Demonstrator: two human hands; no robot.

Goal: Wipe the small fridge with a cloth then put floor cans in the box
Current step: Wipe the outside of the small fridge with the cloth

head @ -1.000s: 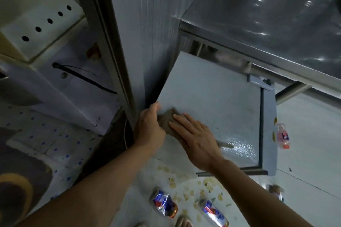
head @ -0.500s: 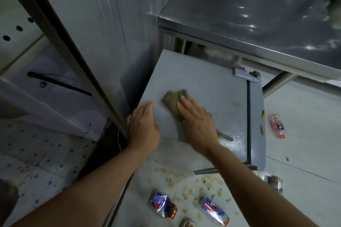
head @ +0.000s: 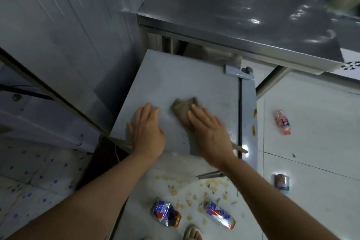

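Observation:
The small grey fridge (head: 187, 76) stands under a steel table, and I look down on its flat top. My right hand (head: 209, 130) lies flat, fingers straight, pressing a brown cloth (head: 183, 108) onto the middle of that top. My left hand (head: 147, 128) rests flat on the top near its left front corner, apart from the cloth. Crushed blue and red cans (head: 165, 214) (head: 220, 215) lie on the white floor in front of the fridge. A pink can (head: 282, 122) and a dark one (head: 281, 181) lie to the right. No box is in view.
The steel table (head: 243, 9) overhangs the fridge's rear; its leg (head: 272, 78) slants down on the right. A grey panelled wall (head: 58, 25) and white cabinet (head: 39, 115) close off the left. Yellowish scraps (head: 194, 191) litter the floor, and a sandalled foot (head: 192, 233) shows at the bottom.
My right hand has slid the cloth away from the front left corner toward the middle of the fridge top. My left hand has come off the cloth and now lies flat beside it.

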